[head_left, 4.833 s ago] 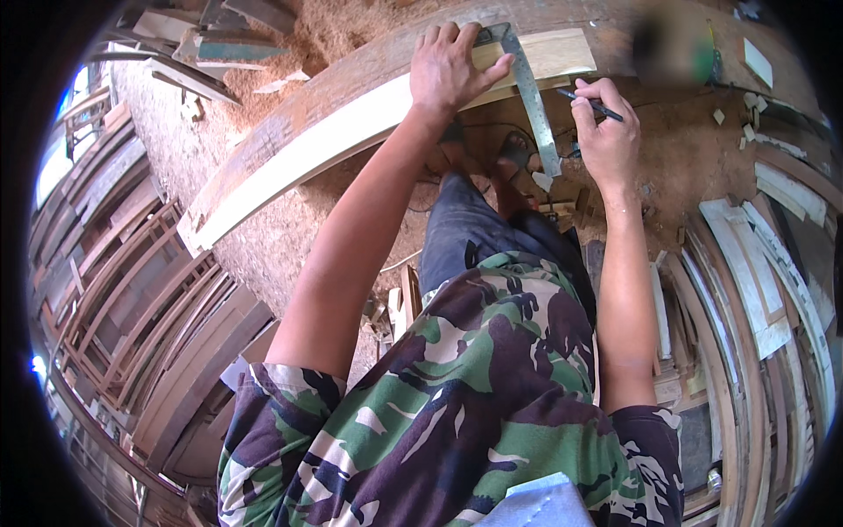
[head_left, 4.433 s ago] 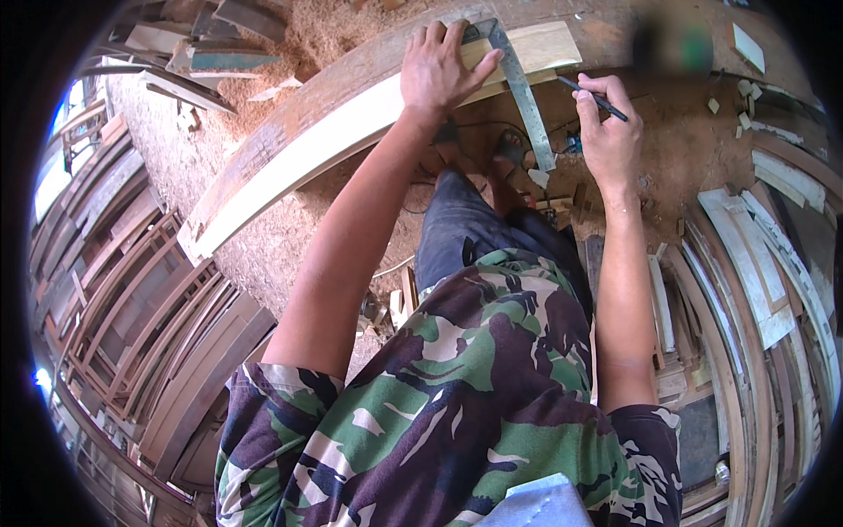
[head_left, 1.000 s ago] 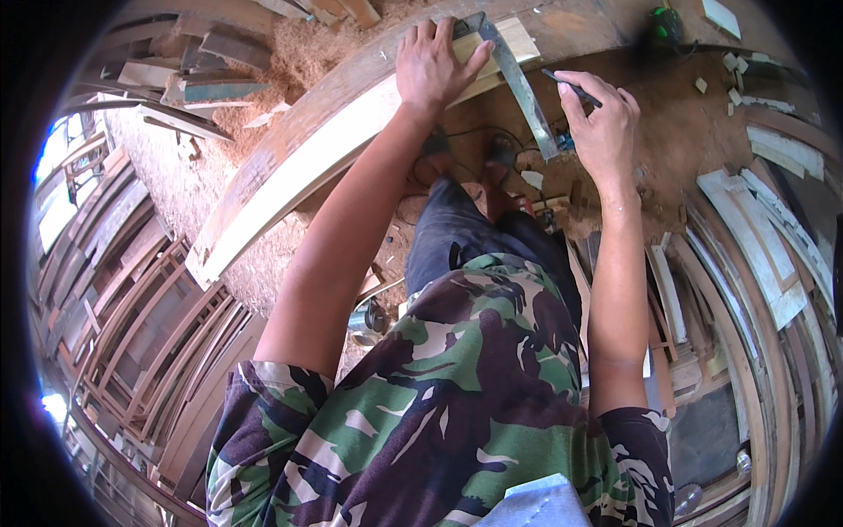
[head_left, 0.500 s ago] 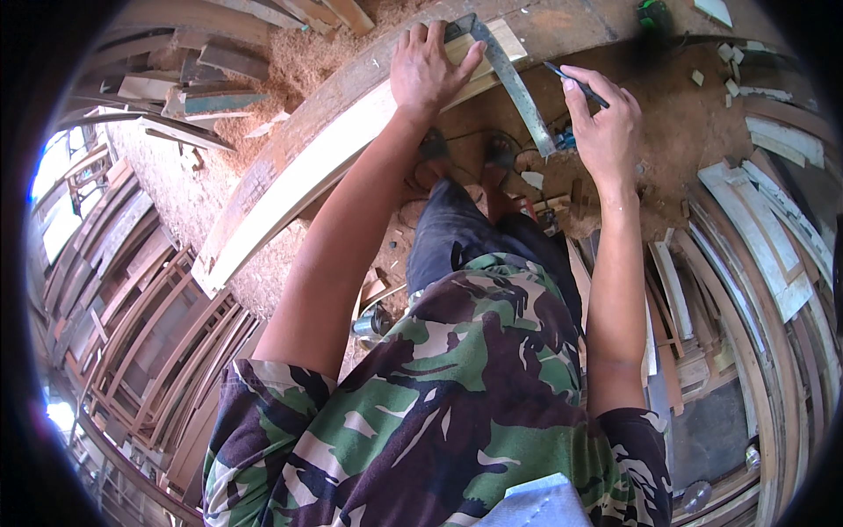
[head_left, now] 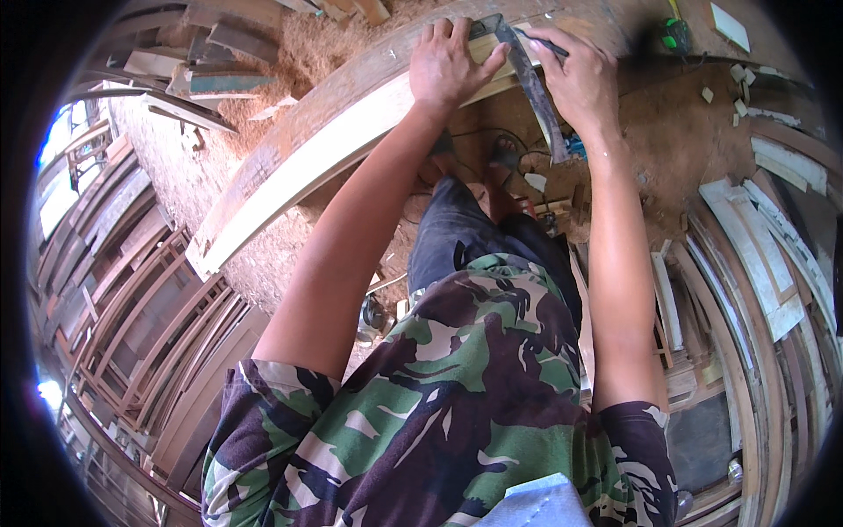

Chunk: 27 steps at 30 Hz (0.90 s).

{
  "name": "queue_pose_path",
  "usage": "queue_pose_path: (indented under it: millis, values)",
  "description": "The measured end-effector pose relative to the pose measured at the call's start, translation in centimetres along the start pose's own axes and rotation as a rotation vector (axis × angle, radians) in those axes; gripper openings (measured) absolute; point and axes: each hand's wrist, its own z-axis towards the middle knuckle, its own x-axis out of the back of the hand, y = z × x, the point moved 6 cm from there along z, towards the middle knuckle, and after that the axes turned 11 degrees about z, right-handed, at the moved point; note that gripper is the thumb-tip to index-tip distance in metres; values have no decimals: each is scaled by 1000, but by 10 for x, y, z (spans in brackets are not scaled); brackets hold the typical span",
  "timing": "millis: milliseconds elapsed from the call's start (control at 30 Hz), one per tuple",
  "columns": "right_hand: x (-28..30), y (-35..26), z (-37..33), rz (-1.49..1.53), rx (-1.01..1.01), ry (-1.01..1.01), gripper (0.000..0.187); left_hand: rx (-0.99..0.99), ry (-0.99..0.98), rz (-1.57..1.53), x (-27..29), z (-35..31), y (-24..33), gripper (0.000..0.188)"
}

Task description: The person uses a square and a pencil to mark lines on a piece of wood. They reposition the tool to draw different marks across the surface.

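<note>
Across the far edge of the workbench (head_left: 360,66), a long pale board (head_left: 303,171) lies with the left hand (head_left: 450,68) on it, thumb spread well apart from the fingers; whether those fingers grip the board or only press on it, I cannot tell. Just beside that hand is a metal square (head_left: 537,101), its blade reaching past the board's near edge over the floor. The right hand (head_left: 581,86) is closed round a dark pencil (head_left: 546,42), whose tip is at the blade near the square's corner; this hand blocks sight of the board's right end. The left forearm (head_left: 364,220) crosses in front of the board and hides part of its near edge. Farther right on the bench are a green and black tape measure (head_left: 676,35) and a white offcut (head_left: 731,26). Wood shavings (head_left: 303,48) lie beyond the bench, near some scrap wood (head_left: 237,83). Stacked lumber (head_left: 132,338) fills the left side, more planks (head_left: 757,255) the right, and sandalled feet (head_left: 502,158) show below the square.
</note>
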Motion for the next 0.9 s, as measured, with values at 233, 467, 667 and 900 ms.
queue_pose_path:
  millis: [233,467,667,900]
  values:
    - [26,-6,-42,-163,-132,-152,18,-4,30,32,0,-2,-1,72]
    - [-17,38,-98,323,-475,-57,52,23,116,-69,28,-18,16,50]
    - [-33,5,-119,58,-225,51,48,94,-50,-193,53,-96,37,41]
    - [-9,32,-118,161,-297,146,20,188,-397,-47,89,-124,-51,109]
